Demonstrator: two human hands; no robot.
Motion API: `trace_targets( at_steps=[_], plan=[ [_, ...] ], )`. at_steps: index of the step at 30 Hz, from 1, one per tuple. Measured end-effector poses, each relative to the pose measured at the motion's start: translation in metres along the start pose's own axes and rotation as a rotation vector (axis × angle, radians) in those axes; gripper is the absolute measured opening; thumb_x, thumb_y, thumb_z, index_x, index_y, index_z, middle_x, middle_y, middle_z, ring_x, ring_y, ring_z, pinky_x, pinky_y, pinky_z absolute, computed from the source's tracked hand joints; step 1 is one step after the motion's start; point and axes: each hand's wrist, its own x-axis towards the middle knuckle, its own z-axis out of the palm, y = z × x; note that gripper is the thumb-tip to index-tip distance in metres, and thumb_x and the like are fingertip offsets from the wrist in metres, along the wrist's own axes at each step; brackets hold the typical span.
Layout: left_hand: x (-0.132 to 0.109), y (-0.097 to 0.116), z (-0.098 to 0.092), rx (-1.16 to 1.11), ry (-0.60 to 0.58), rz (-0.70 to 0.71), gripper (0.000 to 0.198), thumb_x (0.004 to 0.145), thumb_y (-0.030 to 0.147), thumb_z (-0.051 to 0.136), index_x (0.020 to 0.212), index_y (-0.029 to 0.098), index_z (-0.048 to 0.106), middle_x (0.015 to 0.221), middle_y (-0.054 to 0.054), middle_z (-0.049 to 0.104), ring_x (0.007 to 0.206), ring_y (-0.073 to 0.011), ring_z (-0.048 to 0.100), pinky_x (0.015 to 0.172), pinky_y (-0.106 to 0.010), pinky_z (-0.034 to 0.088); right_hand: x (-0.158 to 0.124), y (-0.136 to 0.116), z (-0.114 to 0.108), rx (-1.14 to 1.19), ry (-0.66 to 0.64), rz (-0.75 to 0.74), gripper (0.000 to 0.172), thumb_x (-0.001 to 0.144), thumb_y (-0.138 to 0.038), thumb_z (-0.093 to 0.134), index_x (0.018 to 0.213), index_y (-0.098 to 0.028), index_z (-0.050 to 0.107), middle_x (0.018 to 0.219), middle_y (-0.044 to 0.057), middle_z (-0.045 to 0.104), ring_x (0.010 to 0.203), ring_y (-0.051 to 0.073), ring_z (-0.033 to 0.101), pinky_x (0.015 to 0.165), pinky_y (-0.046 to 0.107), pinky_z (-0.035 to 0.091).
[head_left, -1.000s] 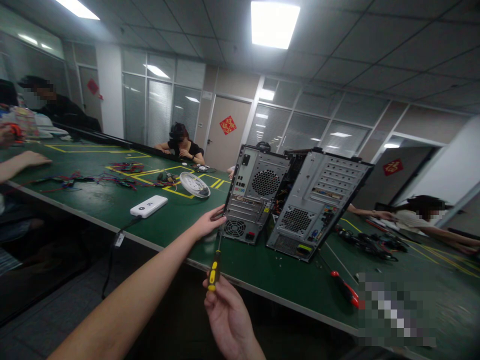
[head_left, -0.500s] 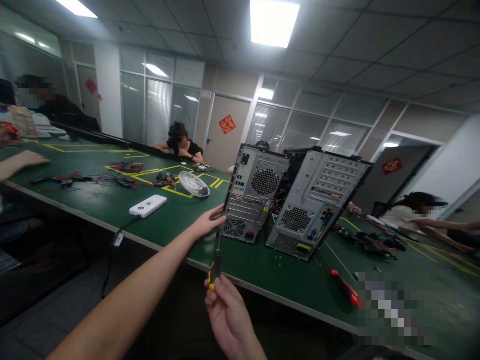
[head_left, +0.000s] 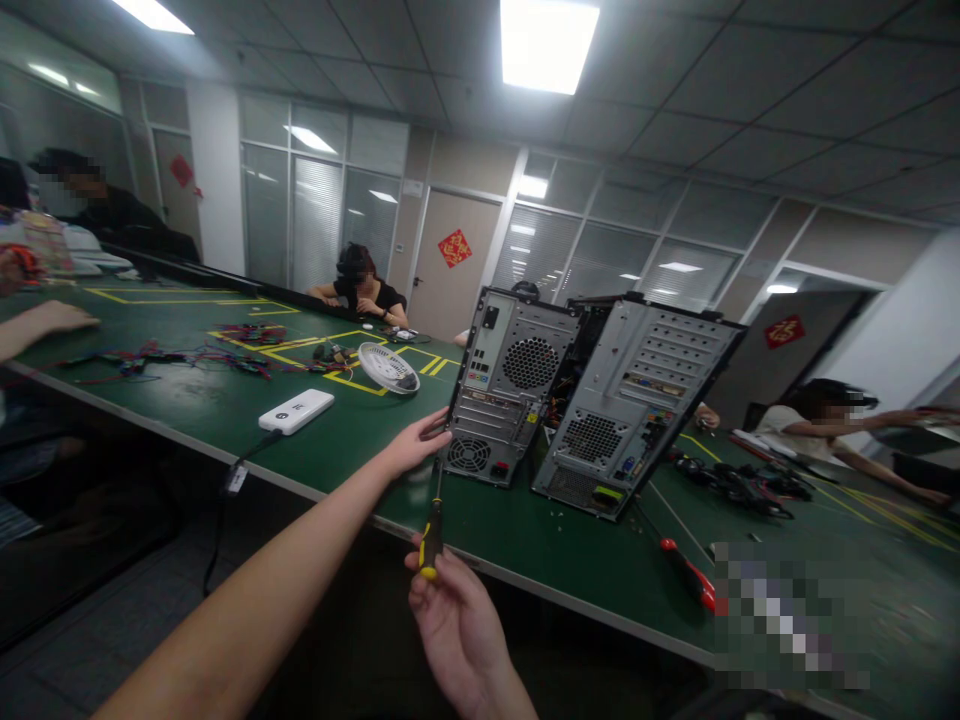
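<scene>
Two computer towers stand side by side on the green table (head_left: pixel 360 455), their rear panels facing me. My left hand (head_left: pixel 420 443) rests against the left edge of the left tower (head_left: pixel 491 400), fingers spread. Below it, my right hand (head_left: pixel 450 600) pinches the end of a yellow and black screwdriver (head_left: pixel 431 540). Its shaft points up to the lower left corner of that tower; where the tip meets the case is too small to make out. The right tower (head_left: pixel 615 430) leans a little, with small screws lying before it.
A white power bank (head_left: pixel 296 412) with a black cable lies left. Beyond are wires (head_left: pixel 232 360) and a white oval part (head_left: pixel 388 368). On the right lie a red screwdriver (head_left: pixel 690 577) and black cables (head_left: pixel 739 482). Several people sit around the table.
My right fingers have shifted slightly on the screwdriver's handle. At the far right, a person has raised an arm. My left hand and both towers have stayed put.
</scene>
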Motion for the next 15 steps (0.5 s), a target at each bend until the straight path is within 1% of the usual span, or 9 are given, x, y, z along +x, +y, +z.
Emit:
trace_targets(
  at_steps=[4,8,12,15],
  plan=[
    [0.0001,-0.0002,0.0000,0.006,0.002,-0.003,0.088,0.076,0.051,0.080,0.152,0.026,0.043,0.153,-0.016,0.049,0.138,-0.0345,0.050,0.112,-0.049,0.044,-0.0007,0.0001,0.0016,-0.002,0.012,-0.014,0.024,0.077,-0.016,0.085,0.096,-0.011,0.073,0.089,0.012,0.077,0.068,0.010,0.066,0.066,0.018,0.054],
    [-0.0003,0.0002,0.0002,0.007,0.001,-0.005,0.088,0.076,0.050,0.080,0.152,0.026,0.044,0.153,-0.016,0.049,0.139,-0.0348,0.048,0.112,-0.050,0.043,0.0002,0.0006,0.0008,-0.019,0.029,-0.023,0.025,0.075,-0.017,0.087,0.095,-0.012,0.072,0.088,0.012,0.077,0.061,0.007,0.063,0.061,0.016,0.053],
    [-0.0013,0.0021,0.0010,0.015,0.012,-0.018,0.084,0.078,0.048,0.080,0.151,0.027,0.045,0.154,-0.014,0.049,0.139,-0.0337,0.049,0.113,-0.048,0.043,0.0011,0.0009,0.0009,-0.051,0.030,-0.033,0.027,0.074,-0.017,0.088,0.097,-0.010,0.073,0.085,0.010,0.076,0.059,0.007,0.060,0.058,0.015,0.052],
    [-0.0021,0.0038,0.0014,0.011,0.002,-0.017,0.083,0.078,0.047,0.080,0.151,0.027,0.046,0.154,-0.014,0.049,0.137,-0.0339,0.051,0.112,-0.049,0.043,0.0016,0.0015,0.0012,-0.068,0.016,-0.031,0.030,0.074,-0.018,0.089,0.098,-0.008,0.074,0.084,0.009,0.074,0.059,0.006,0.059,0.058,0.015,0.052]
  ],
)
